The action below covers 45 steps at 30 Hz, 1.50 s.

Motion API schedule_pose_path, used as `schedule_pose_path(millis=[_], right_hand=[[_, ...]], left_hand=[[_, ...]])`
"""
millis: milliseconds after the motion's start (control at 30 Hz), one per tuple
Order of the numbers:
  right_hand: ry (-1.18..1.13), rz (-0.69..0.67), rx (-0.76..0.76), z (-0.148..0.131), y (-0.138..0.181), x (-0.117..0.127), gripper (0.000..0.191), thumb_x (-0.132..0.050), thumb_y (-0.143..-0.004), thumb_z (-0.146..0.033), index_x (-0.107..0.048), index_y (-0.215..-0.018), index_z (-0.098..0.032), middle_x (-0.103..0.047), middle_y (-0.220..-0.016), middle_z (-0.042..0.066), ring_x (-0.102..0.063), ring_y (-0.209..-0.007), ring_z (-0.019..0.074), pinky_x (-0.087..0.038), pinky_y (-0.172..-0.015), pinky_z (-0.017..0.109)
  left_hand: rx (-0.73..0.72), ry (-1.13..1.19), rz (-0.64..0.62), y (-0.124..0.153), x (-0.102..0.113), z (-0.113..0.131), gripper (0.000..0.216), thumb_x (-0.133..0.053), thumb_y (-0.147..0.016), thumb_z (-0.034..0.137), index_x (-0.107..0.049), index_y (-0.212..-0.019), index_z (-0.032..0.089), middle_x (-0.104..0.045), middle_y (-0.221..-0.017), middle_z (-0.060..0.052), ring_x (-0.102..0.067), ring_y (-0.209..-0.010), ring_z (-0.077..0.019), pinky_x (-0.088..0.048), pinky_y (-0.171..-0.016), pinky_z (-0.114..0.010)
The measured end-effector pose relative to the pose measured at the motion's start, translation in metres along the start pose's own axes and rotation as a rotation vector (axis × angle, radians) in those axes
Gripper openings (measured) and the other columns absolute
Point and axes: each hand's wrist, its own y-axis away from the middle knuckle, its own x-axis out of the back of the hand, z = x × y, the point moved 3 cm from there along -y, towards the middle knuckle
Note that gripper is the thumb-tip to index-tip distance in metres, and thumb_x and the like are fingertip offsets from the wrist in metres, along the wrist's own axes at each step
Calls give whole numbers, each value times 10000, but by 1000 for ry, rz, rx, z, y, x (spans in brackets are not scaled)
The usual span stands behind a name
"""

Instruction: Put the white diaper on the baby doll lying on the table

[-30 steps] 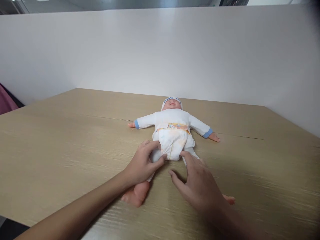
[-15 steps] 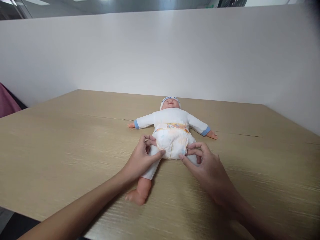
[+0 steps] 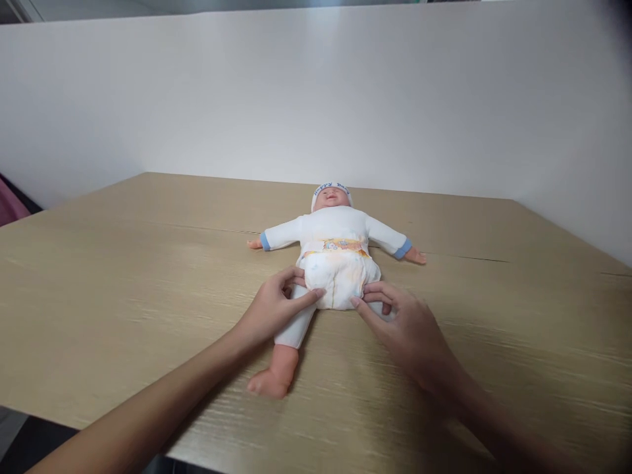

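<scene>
A baby doll (image 3: 334, 226) in a white suit with blue cuffs and a white cap lies on its back in the middle of the wooden table (image 3: 123, 276), arms spread. It wears a white diaper (image 3: 340, 280) with a printed orange band at the waist. My left hand (image 3: 273, 309) pinches the diaper's lower left edge at the doll's thigh, thumb and fingers closed on it. On the other side my right hand (image 3: 407, 327) pinches the lower right edge and covers the doll's other leg. One bare foot (image 3: 270, 382) points toward me.
A white partition wall (image 3: 316, 99) rises behind the table's far edge. A pink object (image 3: 8, 205) shows at the far left beyond the table. The near table edge runs close under my forearms.
My right hand went from lying flat near the doll's leg to pinching the diaper's right edge. The left hand shifted slightly up the thigh. The view has tilted a little.
</scene>
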Motion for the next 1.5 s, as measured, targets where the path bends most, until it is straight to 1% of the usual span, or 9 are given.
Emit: schedule_pose_path(millis=[133,267,467,733,867,1000,1167,1267,1500], right_hand=[[85,19,67,-1,4,-8,283,-698,-930,-538,-814,-989,-287,-802,-921,69,-637,-819,290,-464,-866,485],[80,-18,74,-8,4,-10,273,-699,-934,-523,-800,-975,-273,-802,-985,68,-641,-1000,338,-447,-930,504],[-121,-128,-58,-3,-7,-3,323,-669,-928,-544,-798,-963,-250,-738,-839,33,-617,-777,242,-467,-707,351],[-266,-267,-105,-3,-6,-7,324,-667,-911,-517,-775,-996,-224,-695,-753,-6,-581,-664,188,-417,-612,305],[-294,-294,-113,-8,-3,-6,333,-677,-908,-511,-772,-1013,-210,-685,-755,-6,-569,-658,176,-411,-610,294],[-257,-256,-78,-7,-2,-8,321,-701,-896,-501,-790,-1031,-223,-689,-759,10,-582,-699,197,-433,-646,301],[-220,-193,-73,-4,1,-12,317,-707,-892,-516,-793,-1035,-247,-665,-755,12,-565,-733,219,-436,-661,312],[-230,-207,-101,-6,4,-11,339,-684,-911,-534,-792,-1038,-238,-647,-747,4,-539,-697,203,-415,-636,309],[-212,-127,-159,-10,8,-9,373,-674,-918,-591,-785,-959,-237,-614,-726,10,-518,-672,200,-400,-610,308]], left_hand=[[-14,-24,-40,-1,0,4,308,-787,-915,515,-764,-1034,232,-778,-1008,-42,-684,-907,-239,-530,-839,-395],[67,143,-82,-4,0,3,360,-851,-854,516,-749,-1033,221,-774,-1020,-47,-686,-955,-241,-530,-836,-377],[221,432,-184,-6,-1,2,471,-908,-806,496,-719,-1115,195,-789,-1146,-101,-733,-1031,-262,-571,-875,-396],[179,265,-17,-1,2,1,526,-921,-774,529,-648,-1083,203,-760,-1025,-69,-712,-958,-239,-555,-811,-366],[107,85,-53,1,2,11,461,-849,-841,572,-711,-1049,185,-764,-1026,-69,-705,-965,-258,-527,-808,-363],[154,63,-136,-2,0,14,466,-822,-862,586,-774,-1079,176,-792,-1038,-76,-713,-977,-281,-520,-796,-368],[242,321,-229,-4,1,8,581,-898,-823,499,-752,-1294,192,-779,-1325,-118,-710,-1219,-331,-552,-990,-421],[271,450,-279,-2,3,8,605,-900,-846,454,-720,-1364,201,-757,-1381,-128,-693,-1285,-325,-543,-1043,-418],[300,478,-247,-3,6,7,526,-919,-824,455,-726,-1226,176,-773,-1298,-136,-728,-1185,-301,-556,-982,-394]])
